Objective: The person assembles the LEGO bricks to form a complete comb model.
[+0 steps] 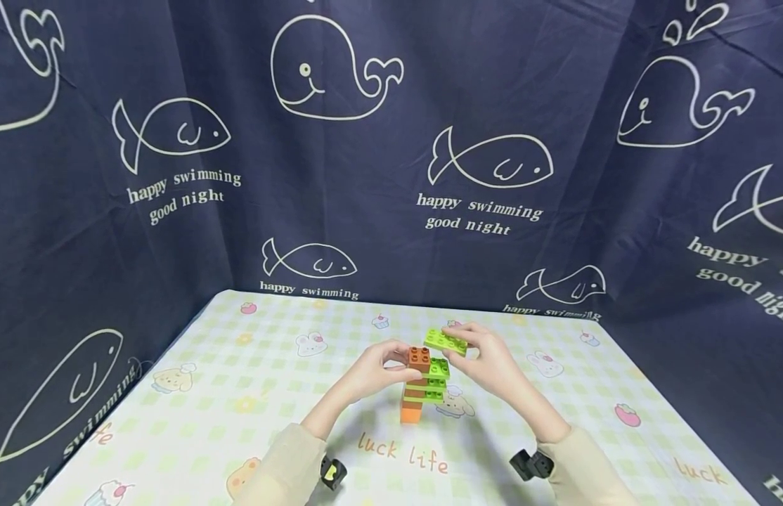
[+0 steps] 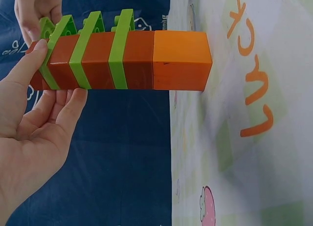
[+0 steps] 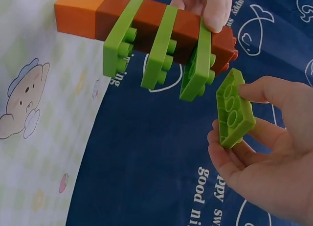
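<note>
A tower of toy building bricks (image 2: 137, 59) stands upright on the table. Its base is an orange brick (image 1: 410, 412), and above that brown bricks alternate with three thin green bricks that jut out to the right. On top sits a brown brick (image 1: 419, 358) with bare studs. My left hand (image 1: 375, 369) holds the tower near its top, thumb on one side and fingers on the other. My right hand (image 1: 489, 358) pinches a loose green brick (image 3: 235, 108) between thumb and fingers. This brick is apart from the tower, up and to its right, its hollow underside showing in the right wrist view.
A pale checked cloth (image 1: 195, 422) with cartoon prints covers the table. Dark blue curtains (image 1: 366, 183) with whale and fish drawings hang behind it and at both sides. Black wrist mounts (image 1: 532, 464) sit at the cuffs of light sleeves.
</note>
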A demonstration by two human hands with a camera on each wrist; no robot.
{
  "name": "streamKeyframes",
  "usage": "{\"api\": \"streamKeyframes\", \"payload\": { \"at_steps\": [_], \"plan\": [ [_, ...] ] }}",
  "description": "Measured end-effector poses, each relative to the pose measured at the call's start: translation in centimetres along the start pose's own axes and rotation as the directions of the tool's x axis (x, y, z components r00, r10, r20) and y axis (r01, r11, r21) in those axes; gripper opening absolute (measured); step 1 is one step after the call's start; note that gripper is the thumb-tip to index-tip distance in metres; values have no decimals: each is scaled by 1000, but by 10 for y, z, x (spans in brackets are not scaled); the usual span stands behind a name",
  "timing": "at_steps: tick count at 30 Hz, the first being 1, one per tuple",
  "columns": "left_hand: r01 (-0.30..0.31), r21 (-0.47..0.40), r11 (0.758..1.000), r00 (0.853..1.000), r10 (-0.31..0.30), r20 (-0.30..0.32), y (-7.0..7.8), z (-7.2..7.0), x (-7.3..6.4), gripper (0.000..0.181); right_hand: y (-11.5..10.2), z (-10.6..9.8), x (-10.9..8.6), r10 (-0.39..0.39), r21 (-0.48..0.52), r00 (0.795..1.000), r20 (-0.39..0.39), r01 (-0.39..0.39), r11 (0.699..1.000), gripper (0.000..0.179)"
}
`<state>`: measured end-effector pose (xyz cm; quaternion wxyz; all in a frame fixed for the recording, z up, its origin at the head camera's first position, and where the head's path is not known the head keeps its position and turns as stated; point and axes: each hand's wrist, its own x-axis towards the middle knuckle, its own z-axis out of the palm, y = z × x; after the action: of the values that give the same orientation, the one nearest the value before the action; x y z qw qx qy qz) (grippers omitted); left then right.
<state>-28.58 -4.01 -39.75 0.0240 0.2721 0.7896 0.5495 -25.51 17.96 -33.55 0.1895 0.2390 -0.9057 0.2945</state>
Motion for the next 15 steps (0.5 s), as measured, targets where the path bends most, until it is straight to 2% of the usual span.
{"api": "streamKeyframes", "payload": {
  "at_steps": [7,15],
  "plan": [
    [5,7,1000,1000,-5,0,2,0,-1,31,-5,1,-1,-29,48,999,29,28,998,36],
    [22,9,1000,1000,-22,-2,3,0,-2,31,-8,3,-2,-75,58,994,75,71,996,34]
  ]
}}
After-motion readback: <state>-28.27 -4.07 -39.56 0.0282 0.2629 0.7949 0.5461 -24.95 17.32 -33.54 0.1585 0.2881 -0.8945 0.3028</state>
